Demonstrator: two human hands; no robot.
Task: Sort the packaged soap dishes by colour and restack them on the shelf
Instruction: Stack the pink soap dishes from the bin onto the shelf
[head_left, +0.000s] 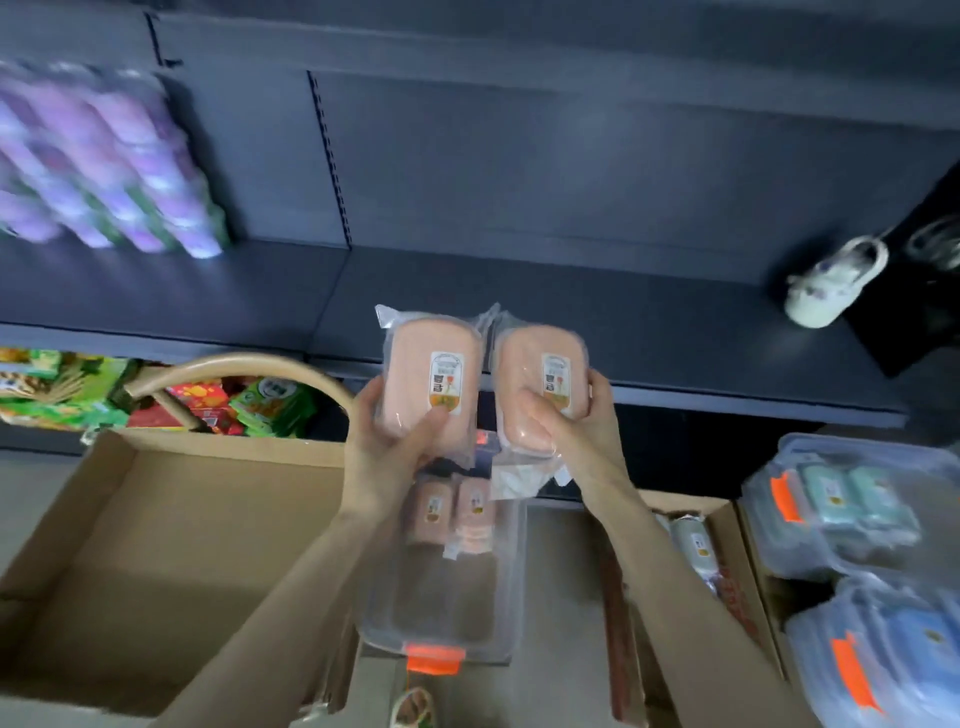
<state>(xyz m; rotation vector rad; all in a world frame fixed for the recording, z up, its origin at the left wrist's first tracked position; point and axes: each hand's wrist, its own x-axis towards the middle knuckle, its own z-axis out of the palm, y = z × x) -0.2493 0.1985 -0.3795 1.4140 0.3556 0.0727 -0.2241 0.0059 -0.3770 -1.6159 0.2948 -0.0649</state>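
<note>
Mid-frame, the left hand (395, 441) grips the left pink dish (428, 371) and the right hand (582, 436) the right pink dish (537, 382); slick wrapping could slip short of the shelf (649, 332).

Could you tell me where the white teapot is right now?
In the head view, the white teapot sits at the far right of the dark shelf.

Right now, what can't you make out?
Head view:
- Labels on left-hand soap dish and right-hand soap dish: too small, blurred.
- Purple packs, shelf left: motion-blurred.
- Clear bin below: partly behind left forearm.
- Blue packs, right: cut by frame edge.
</note>
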